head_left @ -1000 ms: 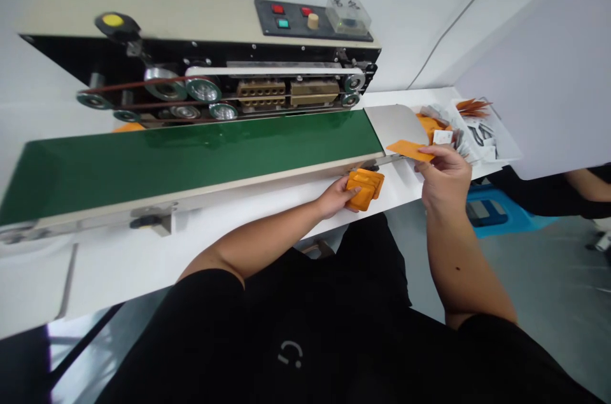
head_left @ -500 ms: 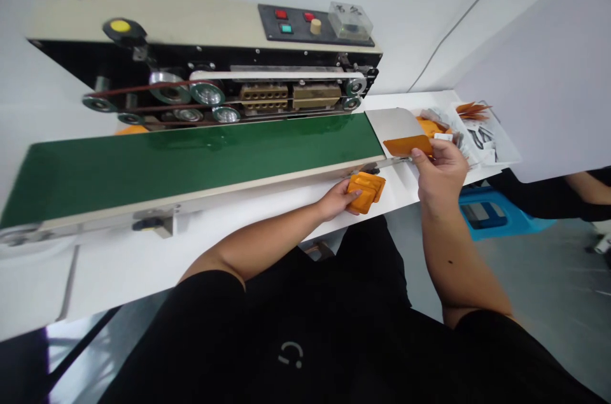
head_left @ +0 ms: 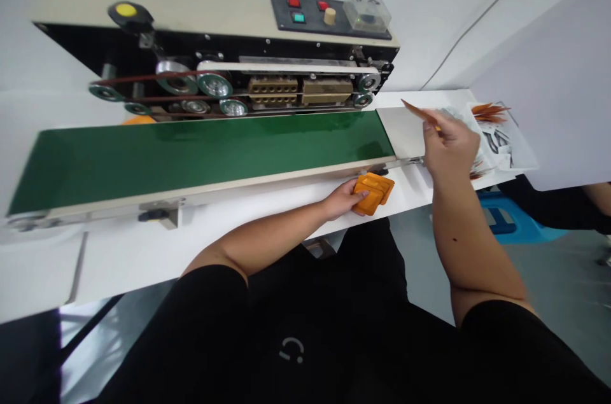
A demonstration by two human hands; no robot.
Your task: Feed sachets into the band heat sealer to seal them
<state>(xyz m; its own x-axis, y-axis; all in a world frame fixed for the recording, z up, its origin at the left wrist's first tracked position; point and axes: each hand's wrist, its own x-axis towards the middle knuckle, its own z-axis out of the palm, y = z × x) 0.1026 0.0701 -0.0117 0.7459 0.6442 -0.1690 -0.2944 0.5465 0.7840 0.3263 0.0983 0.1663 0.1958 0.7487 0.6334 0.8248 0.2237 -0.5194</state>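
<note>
Several small orange pouches [head_left: 375, 194] are gripped in my left hand [head_left: 344, 199], thumb on top, just in front of the belt's near edge. My right hand [head_left: 451, 143] pinches one orange pouch [head_left: 414, 110], which is seen nearly edge-on above the metal plate [head_left: 401, 130] at the right end of the green conveyor belt [head_left: 214, 156]. Behind the belt stands a band sealing machine [head_left: 214, 22] with pulleys, belts and brass-coloured blocks. My right hand partly hides the things beyond it.
A white tray [head_left: 522, 161] at the right holds orange pouches [head_left: 489, 112] and small white packets [head_left: 496, 140]. Farther right are a blue stool [head_left: 529, 226] and another person's dark-clothed arm [head_left: 548, 203]. A clamp knob [head_left: 155, 214] juts below the belt's front edge.
My right hand has lifted its pouch up from the metal plate and turned it edge-on. My left hand keeps hold of its pouches. The view has shifted slightly.
</note>
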